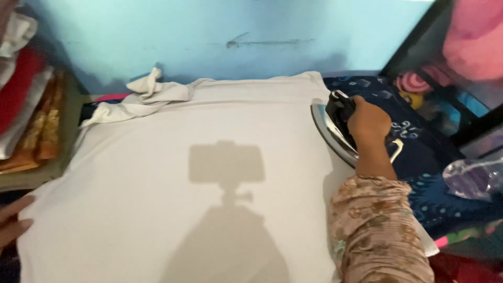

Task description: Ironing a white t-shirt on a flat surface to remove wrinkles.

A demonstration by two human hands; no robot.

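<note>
A white cloth (173,183) lies spread flat across the padded surface, with a crumpled sleeve (149,91) at its far left corner. My right hand (368,121) is closed around the black handle of a clothes iron (331,126), which is tipped on its side at the cloth's right edge, its shiny soleplate facing left. My left hand (13,222) rests at the cloth's near left edge, fingers laid flat on the fabric and holding nothing. My right sleeve is floral beige.
A light blue wall (236,36) rises behind the surface. Folded clothes (26,105) are stacked at the left. Dark blue patterned fabric (435,173) and a clear plastic item (474,178) lie at the right, under a dark frame.
</note>
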